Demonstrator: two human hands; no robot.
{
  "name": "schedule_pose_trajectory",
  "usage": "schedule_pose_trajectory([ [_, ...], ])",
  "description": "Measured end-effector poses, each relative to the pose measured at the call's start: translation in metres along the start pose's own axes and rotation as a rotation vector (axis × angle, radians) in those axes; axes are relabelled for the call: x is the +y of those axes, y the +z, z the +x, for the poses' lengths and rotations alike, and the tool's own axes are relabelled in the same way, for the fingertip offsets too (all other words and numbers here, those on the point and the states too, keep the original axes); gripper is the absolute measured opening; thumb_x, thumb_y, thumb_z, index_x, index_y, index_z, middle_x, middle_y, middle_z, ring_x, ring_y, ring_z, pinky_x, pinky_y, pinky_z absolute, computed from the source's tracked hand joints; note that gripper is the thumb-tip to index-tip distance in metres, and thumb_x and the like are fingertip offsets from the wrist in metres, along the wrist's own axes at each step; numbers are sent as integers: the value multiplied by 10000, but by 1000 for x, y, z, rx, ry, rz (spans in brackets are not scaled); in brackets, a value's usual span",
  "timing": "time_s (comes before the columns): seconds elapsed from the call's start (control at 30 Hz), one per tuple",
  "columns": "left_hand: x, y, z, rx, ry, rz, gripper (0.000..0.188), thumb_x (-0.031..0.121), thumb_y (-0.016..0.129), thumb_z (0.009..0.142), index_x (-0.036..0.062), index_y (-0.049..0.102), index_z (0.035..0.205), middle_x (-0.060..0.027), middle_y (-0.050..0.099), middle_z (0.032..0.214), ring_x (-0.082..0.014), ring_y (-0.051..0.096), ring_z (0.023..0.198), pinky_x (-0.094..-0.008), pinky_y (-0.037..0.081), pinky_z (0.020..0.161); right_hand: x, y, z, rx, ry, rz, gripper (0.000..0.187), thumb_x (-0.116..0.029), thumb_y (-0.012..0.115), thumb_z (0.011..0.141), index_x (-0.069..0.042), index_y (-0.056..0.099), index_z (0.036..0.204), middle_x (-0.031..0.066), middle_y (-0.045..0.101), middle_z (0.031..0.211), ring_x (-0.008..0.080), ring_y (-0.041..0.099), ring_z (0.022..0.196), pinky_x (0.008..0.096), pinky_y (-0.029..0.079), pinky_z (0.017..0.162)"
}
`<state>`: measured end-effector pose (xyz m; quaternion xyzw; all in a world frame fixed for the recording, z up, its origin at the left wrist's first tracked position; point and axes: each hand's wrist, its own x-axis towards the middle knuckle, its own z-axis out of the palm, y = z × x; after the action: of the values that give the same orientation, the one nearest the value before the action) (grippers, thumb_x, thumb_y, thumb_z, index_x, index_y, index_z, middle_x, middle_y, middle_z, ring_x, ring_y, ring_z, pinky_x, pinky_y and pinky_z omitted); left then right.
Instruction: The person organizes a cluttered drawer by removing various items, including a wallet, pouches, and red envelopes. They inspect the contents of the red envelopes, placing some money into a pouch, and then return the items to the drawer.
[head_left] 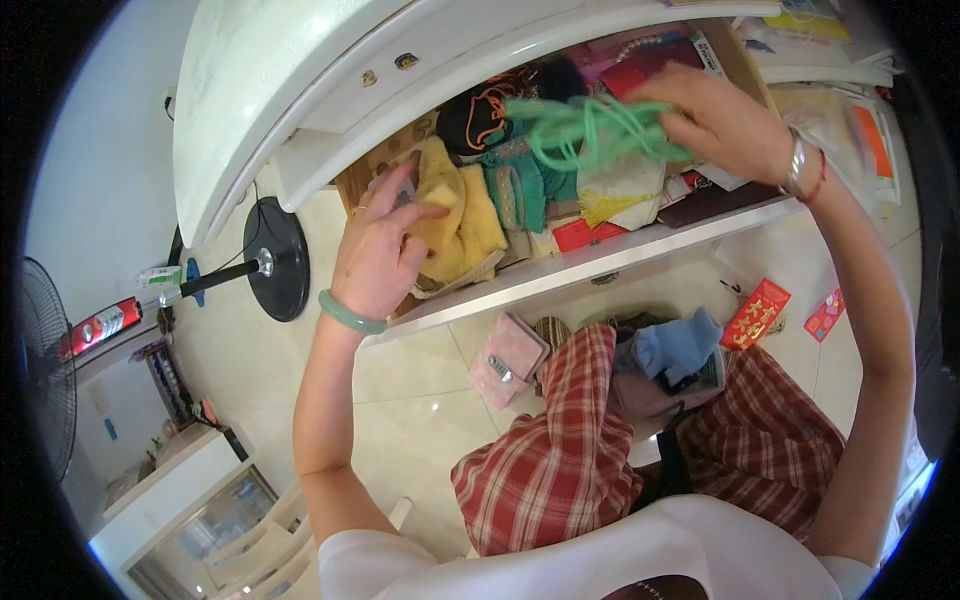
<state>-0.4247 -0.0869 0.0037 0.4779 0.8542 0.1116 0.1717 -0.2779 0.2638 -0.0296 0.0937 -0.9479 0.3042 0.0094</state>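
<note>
A loose bundle of bright green cord [590, 135] hangs over the open drawer [540, 282], slightly blurred. My right hand [725, 120] is closed on the cord's right end. At the drawer's left end my left hand [378, 255] has its fingers spread over a folded yellow cloth [465, 215]; whether they touch it I cannot tell. Between the hands lie a teal cloth item [535, 185], a black item with orange cord [480, 120] and a white cloth with a yellow fringe [622, 195]. A red packet [588, 235] rests near the drawer's front.
On the tiled floor below are a pink patterned notebook [508, 360], a bin-like container [640, 390] with a blue cloth item [680, 345] on top, and red envelopes [757, 313]. A standing fan [45, 360] with a round black base [277, 260] is at the left.
</note>
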Motion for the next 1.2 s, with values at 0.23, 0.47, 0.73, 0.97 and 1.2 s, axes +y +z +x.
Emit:
schedule_pose_trajectory([
  [0.23, -5, 26, 69, 142, -148, -73, 537, 335, 661, 877, 25, 529, 1296, -221, 598, 1234, -363, 558, 1167, -396, 418, 1001, -13, 8, -28, -329, 76, 75, 307, -138, 538, 856, -21, 607, 1131, 201, 616, 1017, 359, 577, 999, 433, 449, 904],
  [0.47, -21, 50, 108, 143, -278, -182, 693, 403, 765, 779, 28, 523, 1309, -183, 622, 1213, -314, 601, 1112, -371, 458, 951, -24, 2, -28, -93, 64, 114, 364, -257, 626, 866, 7, 621, 1117, 195, 641, 997, 348, 593, 968, 428, 455, 899],
  [0.73, 48, 22, 48, 375, 230, -293, 472, -119, 631, 718, 89, 674, 1139, -119, 607, 1258, -274, 610, 1119, -332, 497, 931, -28, -2, -26, -157, 128, 366, 305, -251, 607, 923, 16, 641, 1065, 129, 665, 1018, 262, 614, 864, 343, 488, 808],
  [0.97, 74, 15, 39, 465, 261, -573, 525, -163, 612, 687, 72, 669, 1152, -112, 594, 1284, -259, 602, 1140, -324, 509, 935, -57, 11, -13, 171, 184, 773, 444, -297, 697, 870, -11, 597, 1195, 84, 666, 1084, 172, 629, 937, 323, 504, 844],
  [1.2, 69, 18, 31, 164, -200, -1162, 386, 44, 642, 884, 4, 559, 1259, -118, 608, 1219, -209, 638, 1044, -316, 539, 859, -55, 18, -16, -22, 124, 613, 341, -240, 674, 864, -9, 640, 1113, 121, 686, 1010, 190, 659, 872, 320, 515, 786],
])
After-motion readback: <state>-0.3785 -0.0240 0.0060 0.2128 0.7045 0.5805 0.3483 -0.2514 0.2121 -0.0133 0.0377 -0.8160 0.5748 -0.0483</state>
